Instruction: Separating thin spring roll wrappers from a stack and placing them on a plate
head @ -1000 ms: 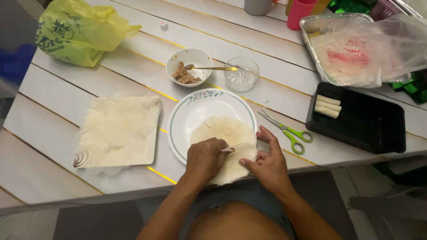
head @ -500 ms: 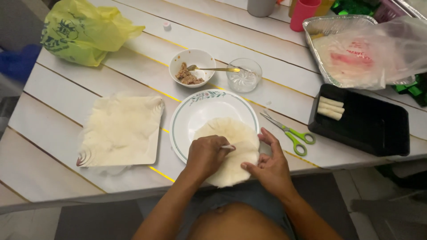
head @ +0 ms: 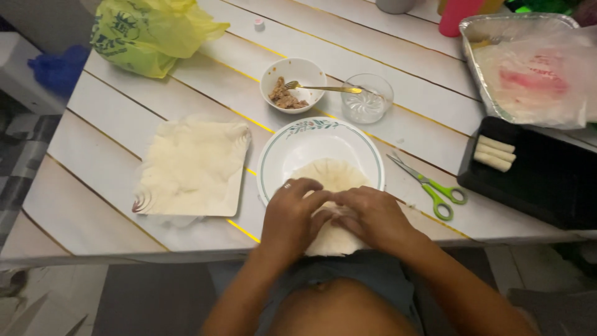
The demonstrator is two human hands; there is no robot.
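A thin pale wrapper [head: 333, 177] lies across the near side of a white round plate [head: 292, 149] and hangs over the table's front edge. My left hand [head: 292, 214] and my right hand [head: 372, 216] rest side by side on the wrapper's near part, fingers curled over a fold of it and touching each other. What lies under the fold is hidden. A small white bowl [head: 292, 76] with brown filling and a gold fork [head: 326, 88] stands behind the plate.
A square plate with a stack of wrappers [head: 189, 167] sits left. A glass bowl [head: 367, 99], green scissors [head: 429, 185], a black tray [head: 547, 180] holding three rolls [head: 494, 152], a foil pan [head: 497, 37] with a plastic bag, and a yellow bag [head: 143, 31] surround them.
My hands have come together over the wrapper's near edge. Before, they were apart, the left one in the middle and the right at its side.
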